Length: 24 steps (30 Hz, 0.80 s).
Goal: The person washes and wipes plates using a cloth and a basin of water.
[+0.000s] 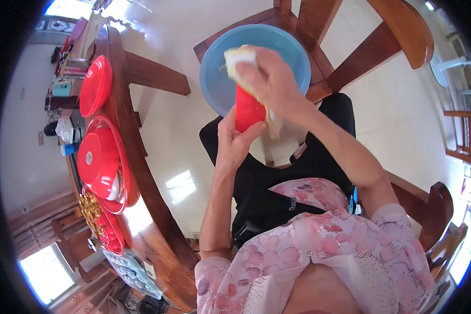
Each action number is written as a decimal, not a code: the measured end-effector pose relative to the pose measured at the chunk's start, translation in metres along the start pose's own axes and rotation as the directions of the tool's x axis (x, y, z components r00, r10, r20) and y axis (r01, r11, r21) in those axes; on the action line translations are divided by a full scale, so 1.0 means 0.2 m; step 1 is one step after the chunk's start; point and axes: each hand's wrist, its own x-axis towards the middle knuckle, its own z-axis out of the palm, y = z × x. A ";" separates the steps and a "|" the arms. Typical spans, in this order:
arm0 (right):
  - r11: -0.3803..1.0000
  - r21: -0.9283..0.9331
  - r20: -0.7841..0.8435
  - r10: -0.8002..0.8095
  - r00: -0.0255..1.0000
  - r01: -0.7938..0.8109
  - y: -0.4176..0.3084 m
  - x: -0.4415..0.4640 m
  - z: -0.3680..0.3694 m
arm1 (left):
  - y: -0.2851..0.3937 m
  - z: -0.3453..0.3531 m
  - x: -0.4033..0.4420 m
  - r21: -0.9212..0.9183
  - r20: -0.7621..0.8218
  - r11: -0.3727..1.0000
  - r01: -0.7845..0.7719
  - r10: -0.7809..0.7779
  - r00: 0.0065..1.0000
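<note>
In front of my lap, my left hand (233, 142) grips the lower end of a smooth red object (249, 111), thumb across its face. The cloth covers much of it, so I cannot make out its full shape. My right hand (276, 83) is closed on a white cloth with yellow edges (233, 58) and presses it against the top of the red object. Part of the cloth hangs down beside it. Both hands are over the near part of a light blue basin (212, 78), which stands on a wooden chair (322, 68).
Along the left, a wooden table (157, 230) holds a red oval dish (96, 86), a red bowl (97, 157) in a larger red container, gold decorations (90, 209) and a clear plastic tray (133, 273). Another wooden chair (438, 217) is at the right.
</note>
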 end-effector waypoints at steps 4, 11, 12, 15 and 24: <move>0.602 0.413 0.308 0.613 0.727 -0.683 0.03 0.05 -0.07 | -0.01 0.02 -0.01 -0.119 -0.011 0.992 -0.048 0.047 0.999; 0.992 -0.001 -0.083 -0.124 0.989 0.124 -0.14 -0.13 0.01 | -0.21 -0.11 0.05 -0.166 -0.061 0.978 -0.126 0.118 0.991; 0.998 -0.036 0.035 -0.058 0.998 0.060 -0.19 -0.13 -0.02 | -0.19 -0.12 0.05 -0.159 -0.054 0.979 -0.125 0.118 0.992; 0.994 -0.078 0.088 0.079 0.993 -0.072 -0.13 -0.11 -0.02 | -0.03 -0.03 0.02 -0.150 -0.012 0.988 -0.025 0.023 1.000; 0.886 0.317 0.032 0.346 0.938 -0.338 -0.04 -0.06 0.00 | 0.06 0.00 -0.03 -0.130 -0.015 0.991 0.017 -0.019 1.000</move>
